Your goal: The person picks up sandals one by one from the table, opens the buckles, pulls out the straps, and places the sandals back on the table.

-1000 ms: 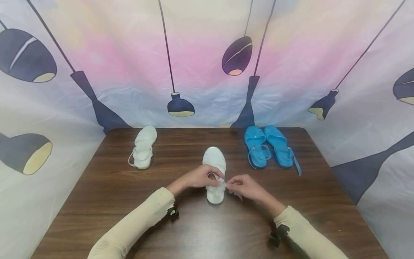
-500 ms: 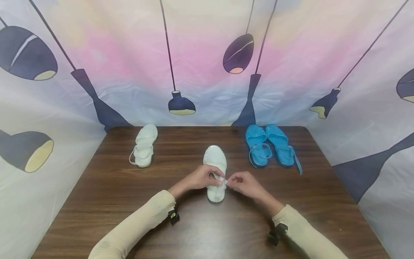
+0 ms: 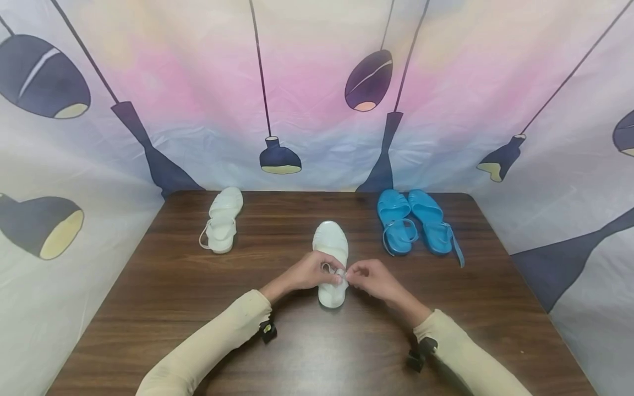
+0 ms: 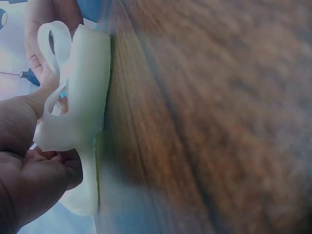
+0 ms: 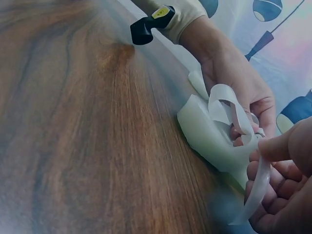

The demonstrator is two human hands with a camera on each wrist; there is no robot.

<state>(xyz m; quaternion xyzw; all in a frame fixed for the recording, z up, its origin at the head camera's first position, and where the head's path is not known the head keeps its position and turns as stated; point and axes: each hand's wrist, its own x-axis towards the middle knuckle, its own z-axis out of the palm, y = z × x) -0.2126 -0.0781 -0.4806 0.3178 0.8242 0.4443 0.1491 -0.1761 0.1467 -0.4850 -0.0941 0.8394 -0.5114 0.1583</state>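
Note:
A white jelly sandal (image 3: 330, 236) lies sole down on the wooden table, toe pointing away from me. My left hand (image 3: 309, 270) reaches over it from the left, thumb and fingers holding the ankle strap near its buckle. From the other side my right hand (image 3: 372, 279) pinches the strap close to that buckle. In the right wrist view the strap's free end (image 5: 262, 187) passes under the right thumb and hangs down across the curled fingers. The left wrist view shows the sandal's side (image 4: 92, 73) and the looped heel strap (image 4: 62, 41). Fingers partly hide the buckle.
A second white sandal (image 3: 223, 223) stands at the table's back left. Two blue sandals (image 3: 396, 220) sit side by side at the back right, one with its strap undone. Behind the wooden table (image 3: 297, 352) hangs a cloth printed with lamps (image 3: 280, 157).
My right hand has shifted slightly left, closer to the buckle. The strap end that hung below its fingers a second ago no longer shows in the head view. My left hand keeps its hold.

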